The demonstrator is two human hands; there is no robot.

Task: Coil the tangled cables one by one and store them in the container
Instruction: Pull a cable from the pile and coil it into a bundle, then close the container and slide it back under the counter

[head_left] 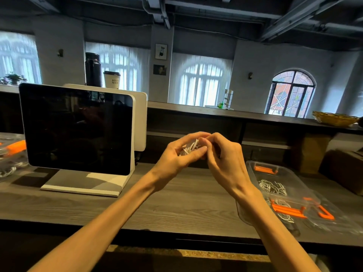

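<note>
A grey wood-grain surface (176, 203) runs across the view, backed by a raised dark ledge (235, 114). Beyond it the room has pale walls, arched curtained windows and a dark ceiling with beams and pipes. On the left of the surface stands a dark-screened monitor (76, 130) on a white base; behind it on the ledge are a black flask (93, 69) and a lidded paper cup (112, 79). A wicker basket (335, 118) sits far right on the ledge.

Both hands are raised above the middle of the surface. The left hand (176, 156) is curled round a small bundle of white cable (191, 147), and the right hand (222, 154) pinches the same bundle at its top with thumb and fingertips. Most of the cable is hidden inside the hands.

A clear container (279, 179) with orange clips lies to the right of the right forearm, near the front edge, with coiled white cables (272, 186) inside. Its lid (334, 218) appears to lie just beside it, though the clear plastic is hard to separate. Bare surface stretches between the monitor base and the container. At the far left edge, another clear box (9, 152) with an orange part is cut off by the frame.
</note>
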